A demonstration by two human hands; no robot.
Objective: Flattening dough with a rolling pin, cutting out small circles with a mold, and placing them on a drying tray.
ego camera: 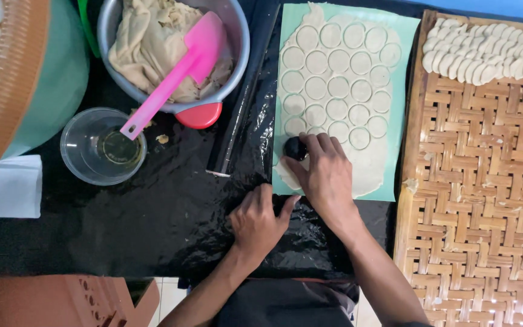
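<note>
Round black cutter pressed into rolled dough sheet at its near-left corner, on green mat. Right hand fingers clenched around cutter; left hand curled loosely, pinning mat edge, grasping nothing. Risk: overlapping neighbouring circle, tearing thin edge, mat sliding on slick black counter.

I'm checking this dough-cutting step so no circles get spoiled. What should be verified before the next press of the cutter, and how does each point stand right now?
1. Right hand grips the round black cutter: ok.
2. Cutter sits on uncut dough at the lower left of the dough sheet: ok.
3. Left hand steadies the green mat at its bottom-left corner: ok, fingertips reach that corner.
4. Spare dough left for more circles: ok, the lower strip is unmarked.
5. Cutter clear of neighbouring cut circles: cannot tell, the fingers hide the gap.
6. Black rolling pin off the mat: ok, it lies beside the mat's left edge.
</note>
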